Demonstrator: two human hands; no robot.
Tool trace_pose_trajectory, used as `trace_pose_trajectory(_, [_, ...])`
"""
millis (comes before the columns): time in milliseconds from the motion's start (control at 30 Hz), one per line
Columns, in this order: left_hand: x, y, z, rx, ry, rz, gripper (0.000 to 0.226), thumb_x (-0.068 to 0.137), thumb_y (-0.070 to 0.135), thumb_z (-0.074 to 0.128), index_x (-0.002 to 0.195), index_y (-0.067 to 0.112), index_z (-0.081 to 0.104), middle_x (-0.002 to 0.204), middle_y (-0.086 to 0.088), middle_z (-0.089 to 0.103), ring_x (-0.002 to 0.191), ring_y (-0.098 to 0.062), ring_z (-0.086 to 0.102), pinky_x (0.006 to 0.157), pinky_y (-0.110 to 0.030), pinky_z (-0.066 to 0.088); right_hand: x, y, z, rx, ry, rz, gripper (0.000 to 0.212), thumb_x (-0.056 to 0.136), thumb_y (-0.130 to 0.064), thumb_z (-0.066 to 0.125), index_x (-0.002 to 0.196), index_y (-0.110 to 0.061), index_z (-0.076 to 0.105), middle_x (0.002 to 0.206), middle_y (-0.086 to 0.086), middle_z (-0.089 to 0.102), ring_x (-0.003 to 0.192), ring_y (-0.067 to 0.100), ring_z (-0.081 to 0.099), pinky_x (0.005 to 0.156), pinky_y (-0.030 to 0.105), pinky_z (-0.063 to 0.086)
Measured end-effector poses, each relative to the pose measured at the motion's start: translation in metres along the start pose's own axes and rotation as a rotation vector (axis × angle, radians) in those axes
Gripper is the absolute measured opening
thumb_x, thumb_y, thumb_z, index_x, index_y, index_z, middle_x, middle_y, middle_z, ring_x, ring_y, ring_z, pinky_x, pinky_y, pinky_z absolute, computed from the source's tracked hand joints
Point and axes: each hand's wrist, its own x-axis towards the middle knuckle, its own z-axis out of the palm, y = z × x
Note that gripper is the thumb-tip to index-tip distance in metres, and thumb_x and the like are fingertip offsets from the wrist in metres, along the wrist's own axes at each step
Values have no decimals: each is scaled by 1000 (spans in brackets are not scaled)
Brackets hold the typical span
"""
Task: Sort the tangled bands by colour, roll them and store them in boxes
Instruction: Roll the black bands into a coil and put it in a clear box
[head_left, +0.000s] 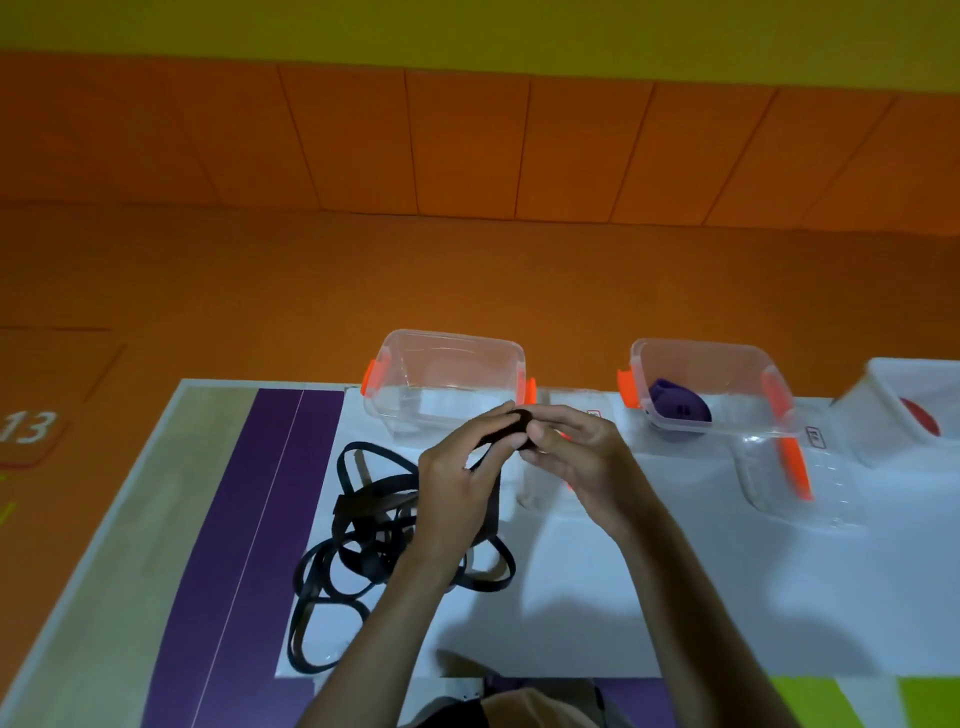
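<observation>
1. Slippage was the main risk. Your left hand (457, 467) and right hand (576, 452) both pinched the small black roll (519, 426) between curled fingertips. You held it in the air just in front of the empty clear box (405, 384). A loosened pinch would probably have let the coil spring open.
2. Its tail ran down behind your left hand to the tangle of black bands (374, 545) on the white table sheet (675, 597). Pulling harder could have dragged the heap along or tightened a knot.
3. Counted, there were two hands, one black roll in progress, and one tangle whose separate bands I could not count.
4. Three boxes stood along the far edge:
   - the empty one;
   - a second clear box (727, 364) holding one purple roll (675, 405);
   - a third box (883, 410), cut off by the frame, with something red (922, 421) inside.
</observation>
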Motion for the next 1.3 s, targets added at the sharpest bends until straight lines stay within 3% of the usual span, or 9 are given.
trace_pose_trajectory(167, [9,5,11,-155,102,-94,27,88,27,82,115,24,81,118,8,76,119,-17,71,100,-25,55,12,-3,4,135,154,-54,34,70,-29,98,98,-14,84,108,14,80,100,29,79,83,32,64])
trace_pose_trajectory(333, [27,16,16,-266,6,-192,28,90,23,81,115,36,82,117,12,71,115,-5,67,93,-16,52,14,5,-6,297,148,1,45,79,-21,83,120,-4,74,121,20,74,115,36,74,87,31,62])
trace_pose_trajectory(467, [31,29,28,-229,106,-96,28,83,12,88,106,26,80,109,7,79,106,-12,75,88,-17,56,14,-2,-27,162,10,-73,41,88,-22,82,128,-16,74,125,15,74,118,35,72,90,39,62])
trace_pose_trajectory(600, [21,34,49,-271,263,-124,13,82,8,89,87,16,80,106,3,81,102,-13,77,82,-15,57,12,-13,-37,-22,35,-206,34,93,-25,80,126,-26,77,126,6,75,115,27,74,91,35,63])
trace_pose_trajectory(700, [15,38,60,-280,262,-120,13,84,13,86,94,22,83,114,3,80,112,-16,75,91,-19,56,6,-12,-42,23,76,-256,27,93,-27,80,120,-24,80,122,7,77,116,28,74,93,40,63])
trace_pose_trajectory(833, [1,43,62,-220,137,-143,42,89,16,82,122,40,77,128,6,75,125,-13,68,103,-23,54,-4,-11,-38,168,106,-194,34,88,-39,85,115,-20,77,124,9,75,119,32,72,92,40,63])
trace_pose_trajectory(1033, [-10,52,56,-113,63,-132,38,99,13,72,129,37,75,126,8,71,117,-6,67,87,-11,53,-22,-4,-46,60,22,-200,17,96,-28,76,105,-15,69,125,8,74,119,28,71,91,37,61])
trace_pose_trajectory(1167, [-23,52,54,11,-98,-79,39,107,16,60,139,38,68,134,10,66,132,-17,61,100,-15,48,-32,-9,-54,-59,94,-243,24,85,-29,85,91,-13,68,108,5,78,104,22,74,85,35,61])
trace_pose_trajectory(1300, [-29,61,54,-35,-24,-113,36,100,26,73,132,43,67,126,11,73,122,-14,68,98,-21,54,-40,-12,-56,-38,117,-241,36,83,-32,88,116,-28,75,113,2,76,118,24,71,98,49,60])
